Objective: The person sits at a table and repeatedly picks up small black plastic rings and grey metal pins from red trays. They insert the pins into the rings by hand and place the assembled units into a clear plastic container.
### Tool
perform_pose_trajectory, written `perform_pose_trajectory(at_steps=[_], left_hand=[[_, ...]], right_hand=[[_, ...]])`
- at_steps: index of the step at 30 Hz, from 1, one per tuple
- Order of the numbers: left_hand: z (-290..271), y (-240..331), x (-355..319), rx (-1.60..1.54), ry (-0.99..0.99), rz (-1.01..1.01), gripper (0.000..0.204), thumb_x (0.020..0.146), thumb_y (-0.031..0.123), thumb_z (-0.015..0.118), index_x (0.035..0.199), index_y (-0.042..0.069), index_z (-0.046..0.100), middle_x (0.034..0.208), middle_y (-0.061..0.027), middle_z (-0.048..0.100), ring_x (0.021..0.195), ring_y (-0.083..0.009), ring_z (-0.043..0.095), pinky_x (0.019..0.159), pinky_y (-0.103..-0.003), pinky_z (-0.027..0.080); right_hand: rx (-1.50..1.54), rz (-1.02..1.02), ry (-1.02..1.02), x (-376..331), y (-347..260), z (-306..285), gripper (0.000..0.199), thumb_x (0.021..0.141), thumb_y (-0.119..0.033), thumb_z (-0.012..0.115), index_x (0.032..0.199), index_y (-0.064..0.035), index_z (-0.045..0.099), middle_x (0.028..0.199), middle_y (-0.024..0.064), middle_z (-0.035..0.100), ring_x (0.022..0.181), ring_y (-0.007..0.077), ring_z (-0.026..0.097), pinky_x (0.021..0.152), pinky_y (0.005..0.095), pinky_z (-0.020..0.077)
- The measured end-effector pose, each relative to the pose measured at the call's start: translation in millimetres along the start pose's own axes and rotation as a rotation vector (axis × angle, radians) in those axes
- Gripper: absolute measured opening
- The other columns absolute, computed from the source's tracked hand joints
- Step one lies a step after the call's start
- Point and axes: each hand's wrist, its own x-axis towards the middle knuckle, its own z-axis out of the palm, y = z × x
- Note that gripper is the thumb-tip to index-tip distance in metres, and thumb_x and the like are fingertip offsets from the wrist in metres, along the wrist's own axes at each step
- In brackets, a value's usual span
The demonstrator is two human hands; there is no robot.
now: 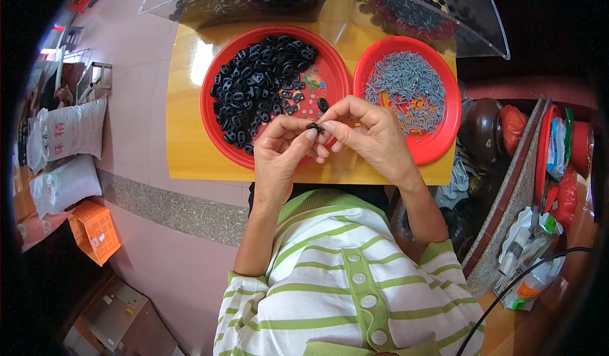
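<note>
My left hand (279,156) and my right hand (371,137) meet at the near edge of a small wooden table (184,121), pinching one small black plastic piece (314,126) between their fingertips. Just beyond the hands a red plate (330,71) holds a heap of the same black oval pieces (257,83). To its right a second red plate (444,128) carries a pile of small grey metal pins (406,86). Whether a pin is in my right fingers cannot be seen.
Two clear plastic bins (254,1) (469,20) with more black pieces stand at the table's far edge. White sacks (70,131) and an orange paper (95,229) lie on the pink floor at left. A cluttered stone ledge (507,204) with bags and bottles runs along the right.
</note>
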Motion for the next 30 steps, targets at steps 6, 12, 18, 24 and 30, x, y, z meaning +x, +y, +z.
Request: perform_pose_trajectory(at_steps=[6, 12, 18, 24, 30], left_hand=[[1, 0, -1, 0.092, 0.033, -0.009, 0.010, 0.090, 0.003, 0.057, 0.096, -0.004, 0.059, 0.084, -0.0125, 0.065, 0.067, -0.0151, 0.063, 0.058, -0.025, 0.052], [-2, -6, 1, 0.139, 0.042, -0.028, 0.011, 0.091, 0.005, 0.057, 0.096, -0.004, 0.060, 0.082, -0.0109, 0.065, 0.067, -0.0134, 0.063, 0.060, -0.023, 0.052], [-3, -11, 1, 0.167, 0.014, -0.016, 0.013, 0.092, 0.006, 0.056, 0.097, -0.006, 0.059, 0.084, -0.0108, 0.066, 0.070, -0.0127, 0.063, 0.064, -0.024, 0.053], [-5, -6, -1, 0.090, 0.037, -0.048, 0.013, 0.091, 0.007, 0.057, 0.096, -0.005, 0.059, 0.084, -0.0108, 0.066, 0.069, -0.0129, 0.063, 0.063, -0.024, 0.052], [-8, -5, -2, 0.079, 0.058, -0.047, 0.011, 0.091, 0.007, 0.057, 0.096, -0.003, 0.059, 0.084, -0.0109, 0.066, 0.069, -0.0126, 0.063, 0.062, -0.024, 0.052]], right_hand=[[-0.088, -0.039, 0.030, -2, 3, 4, 0.008, 0.089, -0.006, 0.059, 0.092, 0.0017, 0.060, 0.078, 0.0053, 0.066, 0.068, 0.0070, 0.063, 0.058, 0.0224, 0.0523], [-0.061, -0.097, 0.095, -4, 14, 11, 0.006, 0.089, -0.004, 0.058, 0.092, 0.0013, 0.060, 0.077, 0.0056, 0.066, 0.067, 0.0080, 0.063, 0.058, 0.0231, 0.0528], [0.003, -0.035, 0.084, -3, 20, 9, 0.008, 0.090, -0.005, 0.058, 0.094, 0.0008, 0.060, 0.078, 0.0049, 0.066, 0.068, 0.0082, 0.064, 0.059, 0.0232, 0.0529], [0.016, -0.031, 0.068, -3, 5, 9, 0.011, 0.090, -0.006, 0.058, 0.099, -0.0001, 0.060, 0.080, 0.0049, 0.067, 0.069, 0.0086, 0.065, 0.059, 0.0230, 0.0532], [-0.056, -0.056, 0.032, 2, 14, 7, 0.013, 0.089, -0.009, 0.060, 0.099, -0.0004, 0.060, 0.082, 0.0062, 0.068, 0.068, 0.0090, 0.065, 0.059, 0.0245, 0.0533]])
